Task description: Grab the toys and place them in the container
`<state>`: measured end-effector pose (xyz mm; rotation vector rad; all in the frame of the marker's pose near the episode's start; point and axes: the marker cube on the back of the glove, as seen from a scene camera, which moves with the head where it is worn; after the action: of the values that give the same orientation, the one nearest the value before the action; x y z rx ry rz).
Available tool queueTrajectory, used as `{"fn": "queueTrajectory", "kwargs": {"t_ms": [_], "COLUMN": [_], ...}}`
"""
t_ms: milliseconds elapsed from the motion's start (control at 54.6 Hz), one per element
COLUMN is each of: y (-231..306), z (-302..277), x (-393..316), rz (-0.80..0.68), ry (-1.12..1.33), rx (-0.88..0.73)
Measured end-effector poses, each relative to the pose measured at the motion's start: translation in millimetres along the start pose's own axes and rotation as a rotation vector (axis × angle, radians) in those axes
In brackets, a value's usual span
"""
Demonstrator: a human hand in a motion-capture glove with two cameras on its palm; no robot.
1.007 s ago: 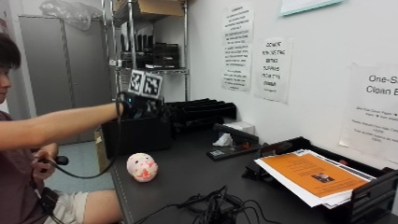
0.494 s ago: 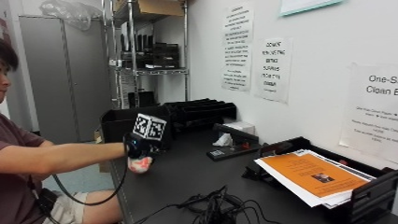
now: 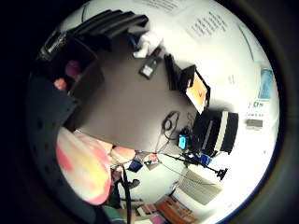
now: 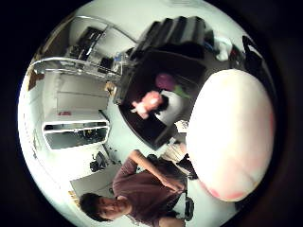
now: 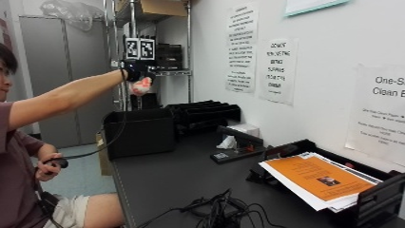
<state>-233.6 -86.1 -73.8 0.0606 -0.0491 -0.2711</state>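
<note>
One gloved right hand (image 5: 134,72), raised high above one black container (image 5: 140,131) at the table's (image 5: 183,175) left end. One pale pink ball toy (image 5: 140,86) in the grip, tucked under the palm, fingers curled round it from above, well apart from the container's open top below. Round and soft-looking, whitish pink with redder blotches, a yellowish patch too in the little-finger palm view (image 3: 84,165); filling much of the thumb-side view (image 4: 230,135). Down inside the container, three more toys: a pink figure (image 4: 147,102), a purple one (image 4: 165,80), a white one (image 4: 171,107) just beside them. Further right, one black slotted rack (image 5: 206,113), then one tray of papers (image 5: 319,179) with an orange sheet on top. One tangle of cables (image 5: 215,214) near the front edge.
</note>
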Motion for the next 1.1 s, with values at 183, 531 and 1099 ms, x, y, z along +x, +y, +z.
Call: {"fn": "queueTrajectory", "kwargs": {"t_ms": [183,531,1099], "y": [-37.1,-81.0,-68.3], "z": [-12.7,50.7,60.4], "x": [-87.8,-199.5,-177.6], "rz": [-0.09,-0.274,-0.228], "ry": [0.037,-0.063,-0.015], "rx": [0.025,0.042,-0.12]}}
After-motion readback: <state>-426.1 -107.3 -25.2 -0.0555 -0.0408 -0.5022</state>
